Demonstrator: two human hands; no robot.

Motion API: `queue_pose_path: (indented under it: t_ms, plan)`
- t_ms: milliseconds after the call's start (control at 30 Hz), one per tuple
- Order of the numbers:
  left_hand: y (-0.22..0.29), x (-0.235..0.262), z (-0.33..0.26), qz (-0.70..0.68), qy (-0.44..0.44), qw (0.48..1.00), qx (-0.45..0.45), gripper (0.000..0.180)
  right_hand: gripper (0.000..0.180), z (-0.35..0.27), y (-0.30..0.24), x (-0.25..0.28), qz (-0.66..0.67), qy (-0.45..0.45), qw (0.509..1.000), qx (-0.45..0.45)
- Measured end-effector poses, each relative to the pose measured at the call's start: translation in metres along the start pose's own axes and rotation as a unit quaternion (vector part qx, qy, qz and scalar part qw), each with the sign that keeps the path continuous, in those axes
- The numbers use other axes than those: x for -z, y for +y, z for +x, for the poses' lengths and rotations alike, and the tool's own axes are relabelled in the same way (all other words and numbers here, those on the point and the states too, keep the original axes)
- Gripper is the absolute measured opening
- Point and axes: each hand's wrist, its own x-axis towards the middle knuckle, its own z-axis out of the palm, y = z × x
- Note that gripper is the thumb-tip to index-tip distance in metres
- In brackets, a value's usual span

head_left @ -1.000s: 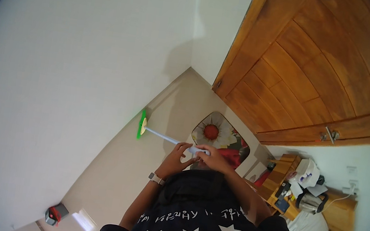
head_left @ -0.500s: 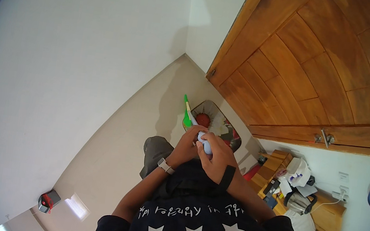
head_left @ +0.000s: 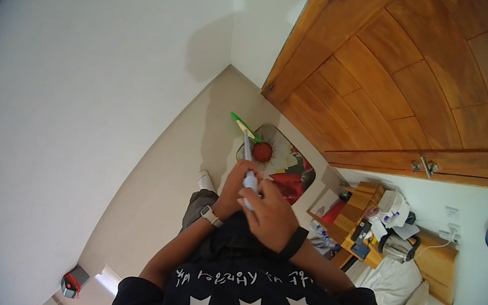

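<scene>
Both my hands are on a long-handled floor tool with a pale blue-grey handle (head_left: 247, 147) and a flat green and cream head (head_left: 244, 127). The head is low at the floor, by the upper left edge of a flower-patterned mat (head_left: 280, 162); I cannot tell whether it is a broom, brush or wiper. My left hand (head_left: 236, 182), with a watch on its wrist, wraps round the handle below the head. Closer to my body, my right hand (head_left: 272, 217) closes on the thicker grip end, a black band on its wrist.
A brown wooden door (head_left: 403, 81) with a metal handle stands at the upper right. White wall (head_left: 106, 71) runs along the left. On the right, a wooden shelf (head_left: 360, 203) holds a kettle (head_left: 398, 246) and papers. A dark box (head_left: 73, 281) sits at the lower left.
The tool's green head has swung up and left and turned more crosswise. My hands have shifted slightly left, uncovering more of the mat. My foot now shows beside the mat.
</scene>
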Motion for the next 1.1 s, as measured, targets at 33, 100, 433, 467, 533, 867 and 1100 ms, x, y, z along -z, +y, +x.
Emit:
queue_pose_path:
  t_ms: [33,100,433,467,533,867,1100]
  plan:
    - [-0.001,0.005,-0.004,-0.005,0.022,0.999,0.043,0.022,0.016,0.002,-0.008,-0.005,-0.005,-0.008,1.0,-0.012]
    - [-0.002,0.018,-0.011,-0.036,0.047,0.991,0.122,0.019,0.016,0.01,-0.016,-0.015,-0.007,-0.005,1.0,-0.016]
    - [-0.064,0.083,-0.021,0.137,-0.038,0.982,0.124,0.023,0.018,0.035,-0.014,-0.096,0.052,0.008,0.993,-0.102]
    - [-0.069,0.086,-0.025,0.146,-0.035,0.981,0.122,0.026,0.018,0.037,-0.018,-0.099,0.054,0.0,0.994,-0.098]
    - [-0.077,0.096,-0.035,0.156,-0.022,0.979,0.126,0.029,0.018,0.042,-0.025,-0.107,0.034,-0.025,0.993,-0.106]
    - [-0.083,0.138,-0.024,0.183,-0.046,0.969,0.16,0.028,0.019,0.078,-0.041,-0.129,0.065,0.037,0.995,-0.063]
    - [-0.13,0.137,-0.017,0.213,-0.094,0.964,0.13,0.023,0.022,0.086,0.011,-0.171,0.126,0.074,0.989,-0.025]
